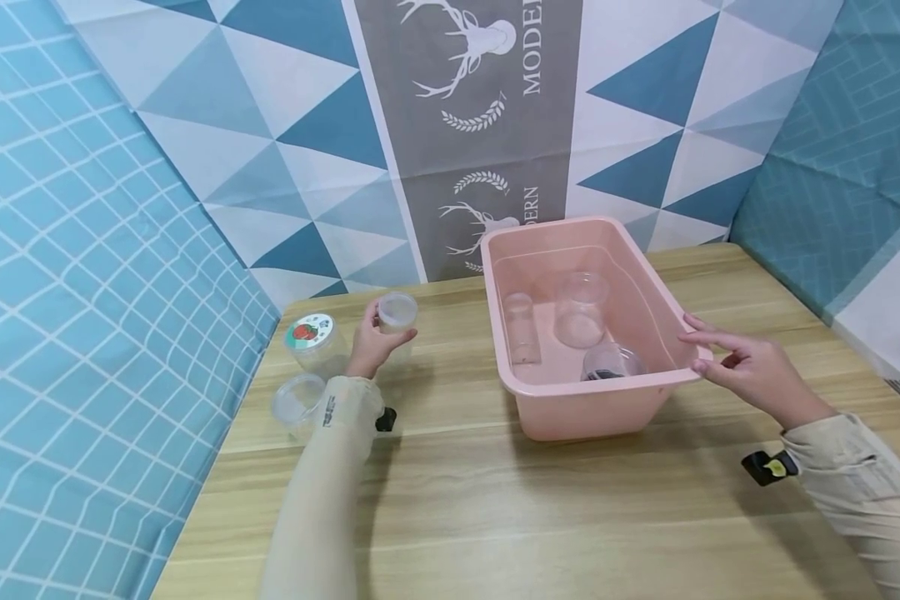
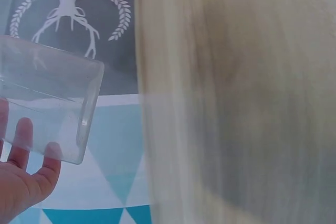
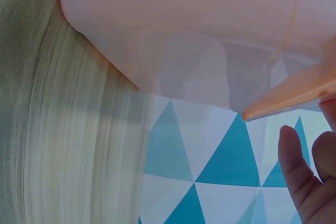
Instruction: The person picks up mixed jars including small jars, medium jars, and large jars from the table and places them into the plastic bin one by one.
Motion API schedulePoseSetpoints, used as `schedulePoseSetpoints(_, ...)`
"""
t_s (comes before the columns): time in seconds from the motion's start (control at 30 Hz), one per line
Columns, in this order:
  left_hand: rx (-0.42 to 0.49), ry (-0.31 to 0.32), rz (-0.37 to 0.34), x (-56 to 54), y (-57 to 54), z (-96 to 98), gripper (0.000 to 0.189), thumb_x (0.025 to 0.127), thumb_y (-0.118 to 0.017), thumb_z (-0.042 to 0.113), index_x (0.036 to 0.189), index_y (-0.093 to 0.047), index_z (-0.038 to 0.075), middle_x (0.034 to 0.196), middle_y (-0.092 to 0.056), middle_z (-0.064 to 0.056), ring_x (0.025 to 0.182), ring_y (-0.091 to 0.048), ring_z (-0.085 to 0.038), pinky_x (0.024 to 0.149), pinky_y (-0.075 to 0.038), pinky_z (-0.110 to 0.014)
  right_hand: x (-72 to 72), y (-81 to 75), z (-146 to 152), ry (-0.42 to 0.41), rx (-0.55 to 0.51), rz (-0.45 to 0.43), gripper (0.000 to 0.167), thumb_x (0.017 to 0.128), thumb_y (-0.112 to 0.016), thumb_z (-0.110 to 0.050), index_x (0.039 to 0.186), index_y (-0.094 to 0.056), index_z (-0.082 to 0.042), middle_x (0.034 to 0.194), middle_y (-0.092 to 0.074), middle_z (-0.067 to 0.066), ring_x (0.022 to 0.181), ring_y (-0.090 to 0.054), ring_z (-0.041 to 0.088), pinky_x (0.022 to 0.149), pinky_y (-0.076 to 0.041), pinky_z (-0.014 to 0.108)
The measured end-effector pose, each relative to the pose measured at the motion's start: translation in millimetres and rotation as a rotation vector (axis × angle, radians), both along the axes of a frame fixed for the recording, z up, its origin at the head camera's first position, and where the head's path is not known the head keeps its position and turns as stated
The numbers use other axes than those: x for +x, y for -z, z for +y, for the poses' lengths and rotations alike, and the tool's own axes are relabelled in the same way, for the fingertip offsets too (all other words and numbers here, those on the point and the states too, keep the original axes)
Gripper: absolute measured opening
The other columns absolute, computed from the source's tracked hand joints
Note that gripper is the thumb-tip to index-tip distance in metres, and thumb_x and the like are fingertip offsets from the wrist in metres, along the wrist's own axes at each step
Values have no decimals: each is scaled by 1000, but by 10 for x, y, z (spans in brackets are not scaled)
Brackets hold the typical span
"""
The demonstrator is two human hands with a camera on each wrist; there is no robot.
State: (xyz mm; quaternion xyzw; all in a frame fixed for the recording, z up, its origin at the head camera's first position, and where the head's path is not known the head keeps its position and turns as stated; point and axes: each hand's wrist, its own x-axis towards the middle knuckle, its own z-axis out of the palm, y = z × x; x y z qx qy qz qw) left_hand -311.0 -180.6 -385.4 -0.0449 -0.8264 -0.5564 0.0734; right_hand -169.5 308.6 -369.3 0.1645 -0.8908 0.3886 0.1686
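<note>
My left hand [image 1: 373, 343] grips a clear plastic jar [image 1: 397, 313] at the left of the table. In the left wrist view that see-through jar [image 2: 52, 93] is tilted, with fingertips [image 2: 51, 153] curled against its side. At the right, my right hand [image 1: 757, 371] pinches the rim of a pink plastic basin [image 1: 585, 404] near its front right corner. Inside the basin lie a slim clear container [image 1: 521, 329], a larger clear jar [image 1: 581, 312] and a clear tub with something dark in it [image 1: 611, 362]. In the right wrist view the basin's outer wall [image 3: 157, 19] fills the top.
Beside my left hand stand a clear jar with a green and white lid [image 1: 311, 333] and another clear jar [image 1: 300, 404], close to the blue gridded sheet [image 1: 120, 250] at the left. A patterned cloth [image 1: 270, 108] hangs behind the wooden table [image 1: 450, 508].
</note>
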Motion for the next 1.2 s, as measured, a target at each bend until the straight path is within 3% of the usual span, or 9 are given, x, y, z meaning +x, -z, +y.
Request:
schedulePoseSetpoints(0.33,-100,-10,125,18,-178,-9,73,72,-82,12,135,-45,3,130,-47,-20,120,-44,-36,101,-31,-55,14,8,-10,10,-2,10,34,83,-73,-8,116,-71,-15,124,-39,-43,65,-50,0,55,-42,14)
schedulePoseSetpoints(0.53,-129,11,158,34,-379,68,74,71,-82,11,135,-46,3,129,-48,-21,118,-45,-36,99,-33,-55,10,12,2,14,7,21,32,83,-73,-8,115,-71,-15,125,-39,-43,64,-50,1,55,-42,14)
schedulePoseSetpoints(0.87,-311,20,347,1,-767,117,68,67,-84,9,127,-53,-2,123,-55,-23,113,-44,-37,98,-32,-54,-2,37,16,16,18,7,43,83,-73,-10,114,-66,-40,125,-37,-44,65,-49,1,55,-41,14)
schedulePoseSetpoints(1.0,-351,19,359,8,-850,86,68,68,-84,12,128,-53,0,122,-55,-22,113,-44,-37,97,-33,-55,4,24,9,19,16,8,42,83,-73,-10,114,-67,-39,125,-38,-44,65,-48,1,55,-41,14)
schedulePoseSetpoints(1.2,-433,23,336,41,-962,71,69,69,-85,17,130,-54,5,121,-54,-20,111,-45,-36,93,-36,-55,16,7,-24,18,11,30,35,83,-73,-9,112,-71,-28,124,-39,-44,61,-48,3,54,-41,14)
